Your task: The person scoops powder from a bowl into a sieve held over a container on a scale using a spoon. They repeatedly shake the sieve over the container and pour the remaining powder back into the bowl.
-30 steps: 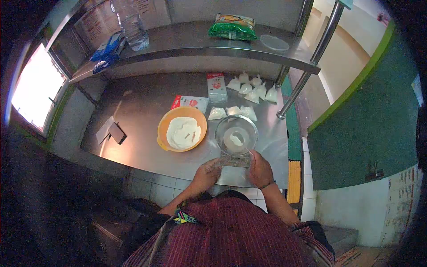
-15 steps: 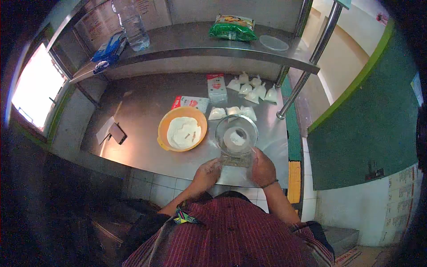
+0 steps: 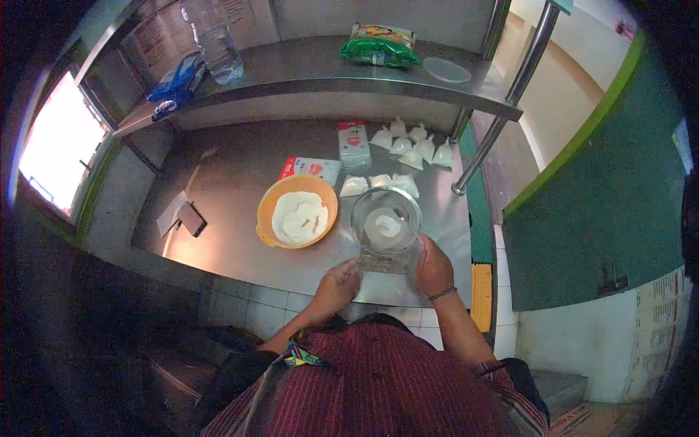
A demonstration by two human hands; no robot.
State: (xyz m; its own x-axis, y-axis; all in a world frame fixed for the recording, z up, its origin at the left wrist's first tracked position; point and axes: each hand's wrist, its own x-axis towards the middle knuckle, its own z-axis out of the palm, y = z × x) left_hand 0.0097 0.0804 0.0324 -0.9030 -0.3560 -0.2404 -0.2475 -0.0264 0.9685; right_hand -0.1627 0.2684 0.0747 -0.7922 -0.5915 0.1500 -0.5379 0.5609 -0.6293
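A clear glass bowl (image 3: pixel 386 221) with a little white powder in it stands on a small flat scale (image 3: pixel 384 264) near the counter's front edge. My right hand (image 3: pixel 433 266) is against the bowl's right rim, fingers curled on it. My left hand (image 3: pixel 336 280) rests at the scale's front left corner, fingers curled on its edge. To the left of the glass bowl sits an orange bowl (image 3: pixel 297 211) holding white flour. I cannot tell whether a spoon is in my right hand.
Small knotted bags of white powder (image 3: pixel 411 149) and a red-and-white carton (image 3: pixel 354 144) lie at the back of the steel counter (image 3: pixel 233 182). A phone (image 3: pixel 191 217) lies at left. The upper shelf (image 3: pixel 313 69) carries a water bottle (image 3: pixel 212 36), a green packet (image 3: pixel 378 44) and a lid (image 3: pixel 446 70). A post (image 3: pixel 488 138) rises at right.
My right hand has moved up from the scale's front right to the glass bowl's right rim. The thin utensil seen reaching into the bowl earlier no longer shows. My left hand barely moved.
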